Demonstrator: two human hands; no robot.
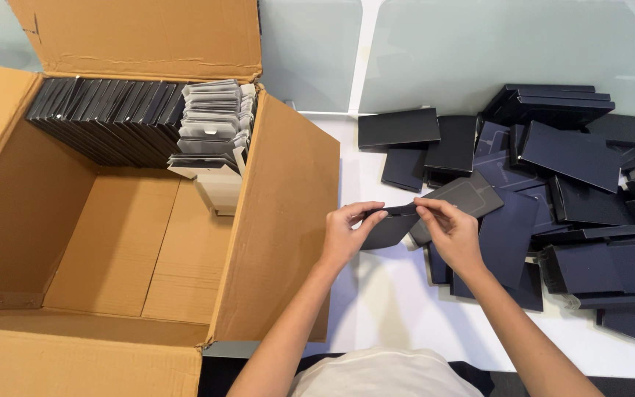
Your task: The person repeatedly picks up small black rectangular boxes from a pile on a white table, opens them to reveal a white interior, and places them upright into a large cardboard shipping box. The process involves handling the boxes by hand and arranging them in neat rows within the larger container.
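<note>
Beside cardboard box (pixel 281 220), both hands (pixel 347 231) (pixel 453 231) pinch dark sleeve (pixel 389 229).

Bright, even overhead light; soft shadows fall on the white tabletop (pixel 406 309) below the fingers (pixel 372 215). Sharp focus, slight edge distortion.

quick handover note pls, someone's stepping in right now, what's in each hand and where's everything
Left hand and right hand: both pinch one flat dark sleeve above the white table.
Done: a row of dark flat boxes and a pale grey stack of inserts stand at the far end of the open brown cardboard carton.
Left: most of the carton floor is bare; a loose pile of dark flat packs lies on the table at right.
</note>
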